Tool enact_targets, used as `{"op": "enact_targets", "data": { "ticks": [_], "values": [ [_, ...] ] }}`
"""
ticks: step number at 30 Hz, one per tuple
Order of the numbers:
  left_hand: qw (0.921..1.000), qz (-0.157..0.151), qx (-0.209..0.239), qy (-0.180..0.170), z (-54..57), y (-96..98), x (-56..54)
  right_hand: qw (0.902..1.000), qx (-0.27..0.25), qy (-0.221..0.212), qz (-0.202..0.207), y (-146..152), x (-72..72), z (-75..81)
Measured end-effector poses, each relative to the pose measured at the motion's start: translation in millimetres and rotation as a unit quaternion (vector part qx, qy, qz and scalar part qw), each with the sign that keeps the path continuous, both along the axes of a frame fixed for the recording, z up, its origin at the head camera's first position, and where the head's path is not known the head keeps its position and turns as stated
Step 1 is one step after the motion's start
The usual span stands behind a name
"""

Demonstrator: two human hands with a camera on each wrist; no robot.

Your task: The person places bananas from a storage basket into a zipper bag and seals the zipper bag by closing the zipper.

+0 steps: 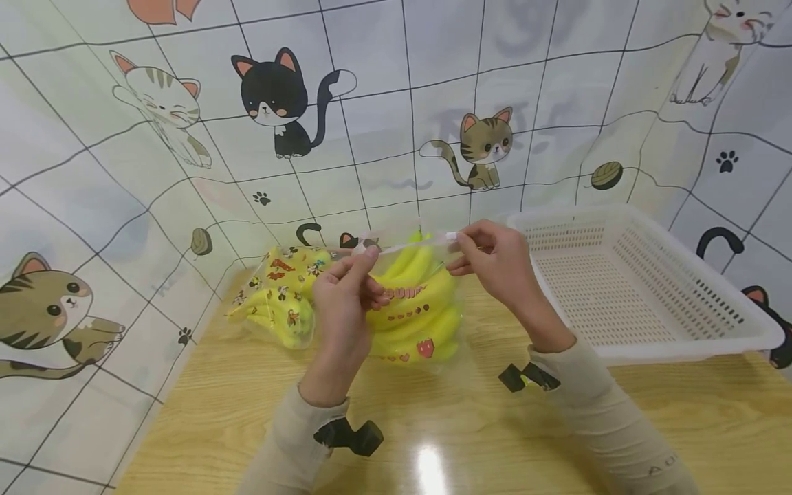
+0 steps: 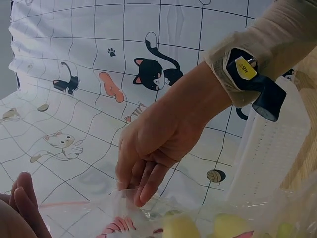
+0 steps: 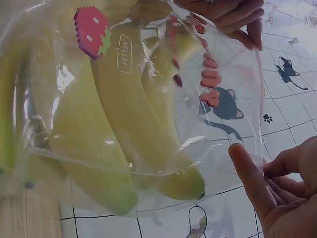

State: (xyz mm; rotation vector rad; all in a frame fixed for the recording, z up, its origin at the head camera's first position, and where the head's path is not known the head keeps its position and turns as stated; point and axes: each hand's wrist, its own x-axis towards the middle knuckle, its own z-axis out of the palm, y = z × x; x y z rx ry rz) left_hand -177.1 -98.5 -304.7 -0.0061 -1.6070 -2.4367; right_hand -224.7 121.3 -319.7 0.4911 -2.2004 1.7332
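Observation:
A clear zip bag (image 1: 425,348) with pink printed pictures holds yellow bananas (image 1: 442,320) and stands on the table. My left hand (image 1: 346,289) pinches the left part of its top edge between thumb and fingers. At the other end of that edge, my right hand (image 1: 498,265) pinches the plastic. In the right wrist view the right hand (image 3: 292,186) has its thumb and fingers at the pink-lined rim, with the left hand (image 3: 233,17) farther along it. The left wrist view shows the right hand (image 2: 153,144) gripping the edge from above.
A second clear bag (image 1: 278,295) with cartoon prints, also holding bananas, lies to the left. To the right is a white perforated plastic basket (image 1: 594,289). Behind the wooden table (image 1: 458,433) rises a wall covering (image 1: 383,117) printed with cats.

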Motion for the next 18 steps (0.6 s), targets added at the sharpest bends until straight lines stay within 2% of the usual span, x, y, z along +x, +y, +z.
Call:
{"op": "enact_targets", "data": {
  "ticks": [3,6,9,11,12,13,14,15,16,17,18],
  "values": [
    [0.9999,0.013,-0.004,-0.009,0.4,0.0,0.5,0.9995,-0.027,0.007,0.012,3.0,-1.7,1.0],
    [0.9998,0.012,-0.012,-0.008,-0.1,2.0,0.5,0.9995,-0.025,0.003,0.021,7.8,-2.8,2.6],
    [0.9986,-0.004,-0.04,0.036,-2.2,7.2,2.3,0.9997,-0.006,-0.005,0.023,12.3,-3.0,4.0],
    [0.9909,-0.016,-0.095,0.094,-3.4,12.2,5.4,0.9996,0.003,-0.008,0.025,14.8,-3.0,4.9],
    [0.9828,-0.021,-0.131,0.128,-4.3,14.6,6.7,0.9996,0.006,-0.008,0.027,15.8,-3.0,5.2],
    [0.9715,-0.018,-0.171,0.163,-4.9,17.0,7.9,0.9995,0.008,-0.007,0.029,16.6,-3.1,5.4],
    [0.9566,-0.009,-0.214,0.197,-5.2,19.2,9.0,0.9995,0.01,-0.006,0.03,17.1,-3.3,5.3],
    [0.9383,0.005,-0.258,0.23,-5.1,20.8,9.4,0.9994,0.01,-0.003,0.033,17.3,-3.7,5.1],
    [0.9167,0.022,-0.303,0.26,-4.2,22.0,9.3,0.9993,0.008,0.001,0.035,17.1,-4.0,4.8],
    [0.8928,0.041,-0.346,0.286,-1.9,23.2,8.7,0.9993,0.009,0.002,0.035,16.9,-4.2,4.4],
    [0.8652,0.061,-0.389,0.31,1.4,24.4,6.7,0.9993,0.011,0.004,0.037,17.1,-4.4,4.1]
  ]
}}
